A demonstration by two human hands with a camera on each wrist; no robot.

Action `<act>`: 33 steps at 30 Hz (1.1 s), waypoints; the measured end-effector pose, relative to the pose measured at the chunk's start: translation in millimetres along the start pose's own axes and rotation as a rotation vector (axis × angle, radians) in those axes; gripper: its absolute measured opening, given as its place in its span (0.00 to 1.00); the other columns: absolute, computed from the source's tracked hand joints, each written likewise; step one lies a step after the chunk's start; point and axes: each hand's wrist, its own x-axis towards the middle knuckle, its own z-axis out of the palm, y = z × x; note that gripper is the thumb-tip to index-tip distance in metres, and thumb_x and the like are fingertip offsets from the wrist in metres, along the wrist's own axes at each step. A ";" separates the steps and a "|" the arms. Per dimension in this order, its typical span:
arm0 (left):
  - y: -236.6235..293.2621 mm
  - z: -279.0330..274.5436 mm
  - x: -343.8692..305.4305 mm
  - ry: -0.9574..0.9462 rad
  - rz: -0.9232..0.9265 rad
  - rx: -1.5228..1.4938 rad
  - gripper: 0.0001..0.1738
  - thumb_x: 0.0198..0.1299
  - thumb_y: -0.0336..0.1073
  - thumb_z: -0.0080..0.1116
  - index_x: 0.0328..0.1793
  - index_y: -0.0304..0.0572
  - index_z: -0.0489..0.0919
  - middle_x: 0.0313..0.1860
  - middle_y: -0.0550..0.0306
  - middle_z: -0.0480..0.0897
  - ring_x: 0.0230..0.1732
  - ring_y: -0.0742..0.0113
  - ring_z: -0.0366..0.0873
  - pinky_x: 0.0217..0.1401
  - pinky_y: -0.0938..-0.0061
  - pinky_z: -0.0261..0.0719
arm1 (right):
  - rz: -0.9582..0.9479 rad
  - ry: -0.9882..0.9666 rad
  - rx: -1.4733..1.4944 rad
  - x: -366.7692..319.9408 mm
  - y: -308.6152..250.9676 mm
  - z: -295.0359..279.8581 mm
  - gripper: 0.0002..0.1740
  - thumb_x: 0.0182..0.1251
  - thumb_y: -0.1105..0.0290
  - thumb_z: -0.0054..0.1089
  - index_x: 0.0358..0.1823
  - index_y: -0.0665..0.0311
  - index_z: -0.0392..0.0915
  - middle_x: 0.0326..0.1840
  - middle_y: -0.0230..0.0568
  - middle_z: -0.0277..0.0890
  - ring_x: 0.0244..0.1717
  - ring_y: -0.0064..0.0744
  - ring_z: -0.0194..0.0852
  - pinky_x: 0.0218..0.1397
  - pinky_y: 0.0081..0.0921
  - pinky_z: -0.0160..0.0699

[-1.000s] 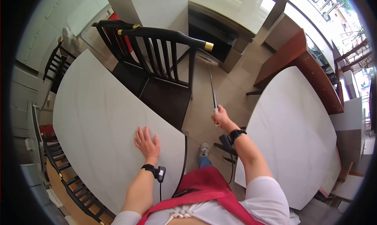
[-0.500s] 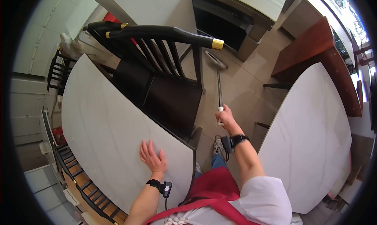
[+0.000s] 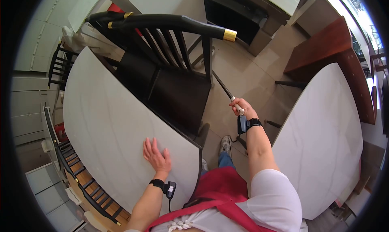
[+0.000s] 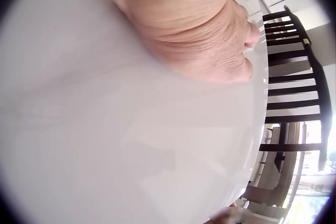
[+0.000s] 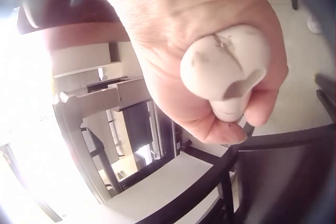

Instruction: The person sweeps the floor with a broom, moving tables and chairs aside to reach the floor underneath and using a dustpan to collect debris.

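My right hand [image 3: 248, 109] grips the white end of a long-handled mop [image 3: 223, 86] in the head view. Its dark pole slants forward and left toward the chair, whose leg and back largely hide the flat head. In the right wrist view, curled fingers wrap the white handle end [image 5: 226, 66]. My left hand [image 3: 157, 157] rests with fingers spread on the white marbled table [image 3: 109, 122]. The left wrist view shows that hand against the pale tabletop [image 4: 131, 145].
Black chairs [image 3: 178, 98] with slatted backs and gold tips stand along the left table. A second white table [image 3: 320, 143] is on the right, with a red-brown cabinet [image 3: 324, 54] behind it. Tiled floor [image 3: 243, 74] runs between them, up to a low counter with a dark recess.
The mop head has swung left from the open floor to behind the chair. My right hand has moved slightly right and up. The left hand stays on the table.
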 end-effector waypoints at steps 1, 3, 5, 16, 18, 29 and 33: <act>1.1 -1.5 -0.5 -0.001 0.002 0.006 0.34 0.57 0.44 0.49 0.70 0.41 0.58 0.73 0.39 0.53 0.73 0.40 0.47 0.72 0.46 0.40 | -0.070 0.031 -0.048 -12.3 10.8 3.6 0.12 0.49 0.77 0.52 0.37 0.57 0.67 0.18 0.31 0.68 0.11 0.26 0.71 0.09 0.22 0.71; 2.8 -2.7 -1.1 0.005 -0.002 0.011 0.34 0.57 0.44 0.49 0.70 0.41 0.58 0.73 0.40 0.54 0.73 0.40 0.47 0.71 0.45 0.40 | -0.126 0.144 -0.117 -39.2 30.9 12.4 0.12 0.50 0.75 0.53 0.34 0.49 0.66 0.15 0.27 0.64 0.10 0.24 0.70 0.07 0.24 0.67; 0.5 0.3 -2.2 0.018 -0.011 0.010 0.34 0.56 0.44 0.50 0.70 0.44 0.59 0.73 0.41 0.54 0.73 0.41 0.48 0.71 0.44 0.41 | -0.108 0.189 -0.033 -57.6 61.5 5.6 0.09 0.50 0.74 0.53 0.32 0.51 0.65 0.15 0.28 0.65 0.10 0.24 0.70 0.07 0.26 0.67; -5.9 4.7 -9.5 0.069 -0.026 0.008 0.34 0.58 0.46 0.50 0.70 0.48 0.59 0.73 0.46 0.55 0.74 0.45 0.48 0.70 0.44 0.44 | -0.048 0.296 0.227 -220.9 212.4 46.0 0.06 0.49 0.78 0.48 0.30 0.61 0.65 0.20 0.36 0.68 0.11 0.27 0.69 0.07 0.20 0.71; -6.2 5.6 -5.1 0.079 -0.033 0.001 0.33 0.58 0.47 0.50 0.70 0.49 0.60 0.73 0.46 0.55 0.74 0.45 0.48 0.70 0.44 0.44 | -0.088 0.302 0.393 -243.2 209.9 62.1 0.08 0.49 0.79 0.48 0.31 0.61 0.65 0.23 0.37 0.68 0.11 0.27 0.67 0.08 0.22 0.69; -9.9 8.4 -3.6 0.025 -0.031 0.014 0.34 0.58 0.47 0.48 0.70 0.46 0.60 0.74 0.44 0.54 0.74 0.43 0.48 0.71 0.44 0.42 | -0.667 1.045 -0.569 -25.2 57.9 -53.1 0.11 0.49 0.75 0.57 0.34 0.63 0.66 0.28 0.36 0.69 0.27 0.28 0.65 0.31 0.34 0.71; -7.7 8.1 2.5 0.004 -0.018 0.005 0.33 0.59 0.48 0.47 0.70 0.43 0.60 0.73 0.41 0.54 0.73 0.41 0.48 0.71 0.44 0.41 | -0.707 1.181 -0.755 4.8 -70.3 -114.9 0.13 0.48 0.74 0.56 0.37 0.68 0.70 0.32 0.43 0.75 0.31 0.32 0.71 0.38 0.32 0.74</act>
